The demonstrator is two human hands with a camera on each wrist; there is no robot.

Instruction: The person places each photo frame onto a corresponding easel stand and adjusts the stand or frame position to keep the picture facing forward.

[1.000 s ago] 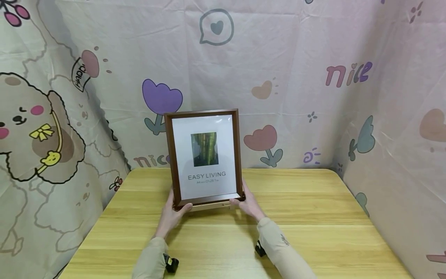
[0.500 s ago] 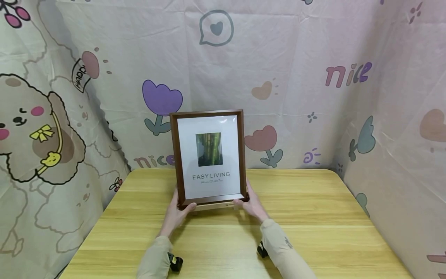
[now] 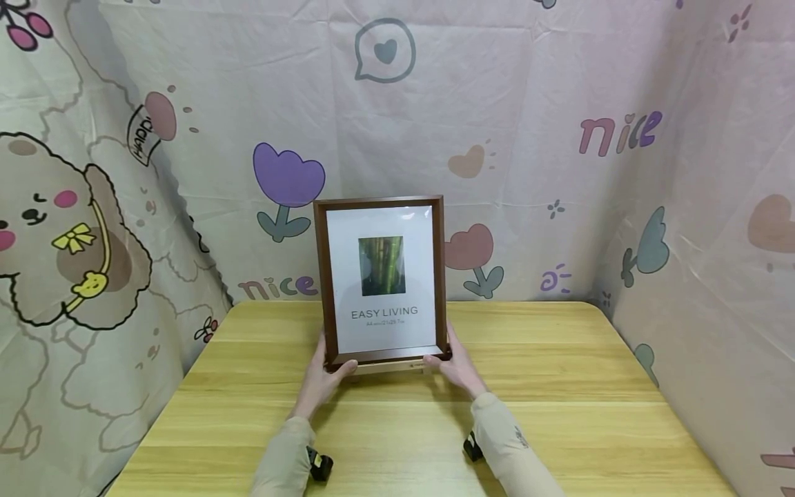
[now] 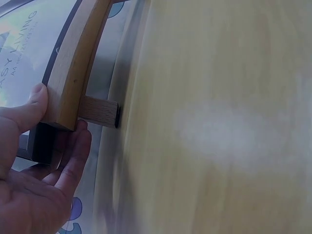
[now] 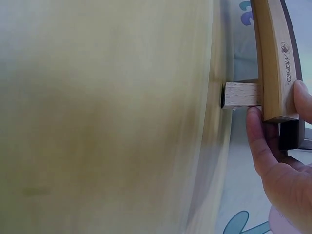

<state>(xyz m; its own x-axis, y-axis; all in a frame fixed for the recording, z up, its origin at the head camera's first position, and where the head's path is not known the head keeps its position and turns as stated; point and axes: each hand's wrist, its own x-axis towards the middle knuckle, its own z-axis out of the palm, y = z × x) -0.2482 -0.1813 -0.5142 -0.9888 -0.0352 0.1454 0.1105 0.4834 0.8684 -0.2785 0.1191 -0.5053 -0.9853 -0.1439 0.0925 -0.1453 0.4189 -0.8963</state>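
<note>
A brown picture frame with a white "EASY LIVING" insert and a small green picture leans upright on a light wooden stand. My left hand grips the lower left corner of frame and stand, thumb in front and fingers behind. At the lower right corner, my right hand holds on the same way. Both wrist views show the thumbs on the front of the stand's ledge and fingers behind and below it. A short wooden foot of the stand reaches down beside the left fingers.
The light wooden table spreads around the frame. A patterned cloth backdrop hangs behind it and along both sides. Small black cameras are strapped at the wrists under beige sleeves.
The picture frame and its stand have shifted a little to the right along the table, with both hands moving along. The grip of both hands looks the same.
</note>
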